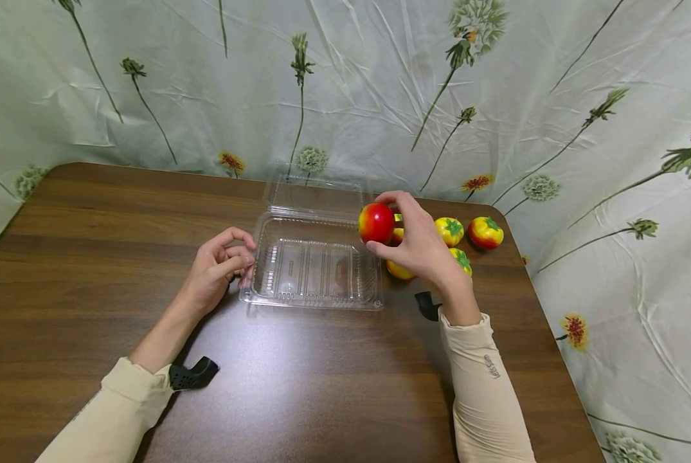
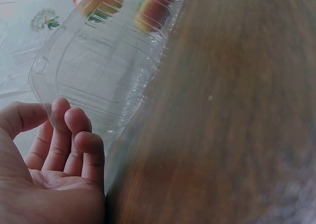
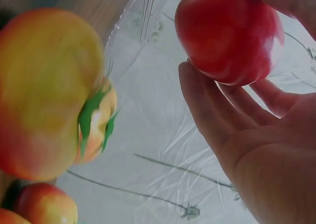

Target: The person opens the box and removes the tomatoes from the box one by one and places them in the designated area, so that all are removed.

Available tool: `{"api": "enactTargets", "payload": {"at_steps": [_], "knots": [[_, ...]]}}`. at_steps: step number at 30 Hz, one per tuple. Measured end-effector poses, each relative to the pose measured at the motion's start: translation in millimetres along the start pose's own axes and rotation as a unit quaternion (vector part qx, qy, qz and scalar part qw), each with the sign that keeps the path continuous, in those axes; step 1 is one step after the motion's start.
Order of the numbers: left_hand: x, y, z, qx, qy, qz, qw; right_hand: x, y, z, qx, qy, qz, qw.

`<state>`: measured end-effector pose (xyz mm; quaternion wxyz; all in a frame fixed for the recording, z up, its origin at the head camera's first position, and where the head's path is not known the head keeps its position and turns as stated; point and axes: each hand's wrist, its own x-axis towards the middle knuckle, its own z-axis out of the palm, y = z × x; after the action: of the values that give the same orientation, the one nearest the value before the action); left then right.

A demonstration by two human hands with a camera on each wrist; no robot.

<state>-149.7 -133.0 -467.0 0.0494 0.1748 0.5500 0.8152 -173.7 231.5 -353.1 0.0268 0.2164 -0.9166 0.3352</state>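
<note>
My right hand (image 1: pixel 417 247) grips a glossy red-and-yellow tomato (image 1: pixel 376 223) between thumb and fingers, above the right edge of a clear plastic container (image 1: pixel 313 301). Its red side fills the top of the right wrist view. The container lies with its hinged lid (image 1: pixel 316 200) folded back, and nothing lies in its base. At the left edge, my left hand (image 1: pixel 212 273) pinches the rim between thumb and fingers, as the left wrist view shows. More tomatoes with green leafy tops, including a yellow one (image 1: pixel 448 230), stand beyond and under my right hand, some partly hidden by it.
Another tomato (image 1: pixel 486 233) sits near the right back corner of the brown wooden table (image 1: pixel 299 386). A pale curtain (image 1: pixel 206 83) with printed flowers hangs behind the table and along its right side. Black wrist mounts (image 1: pixel 195 374) stick out from both sleeves.
</note>
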Motion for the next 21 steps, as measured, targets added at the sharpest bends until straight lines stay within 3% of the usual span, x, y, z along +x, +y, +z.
{"api": "enactTargets", "payload": {"at_steps": [11, 21], "knots": [[-0.5, -0.7, -1.1, -0.001, -0.003, 0.003, 1.0000, -10.0, 14, -15, -0.012, 0.031, 0.013, 0.9994], [-0.4, -0.9, -1.4, 0.004, 0.002, -0.001, 1.0000, -24.3, 32, -31, -0.020, 0.056, 0.074, 0.9954]]}}
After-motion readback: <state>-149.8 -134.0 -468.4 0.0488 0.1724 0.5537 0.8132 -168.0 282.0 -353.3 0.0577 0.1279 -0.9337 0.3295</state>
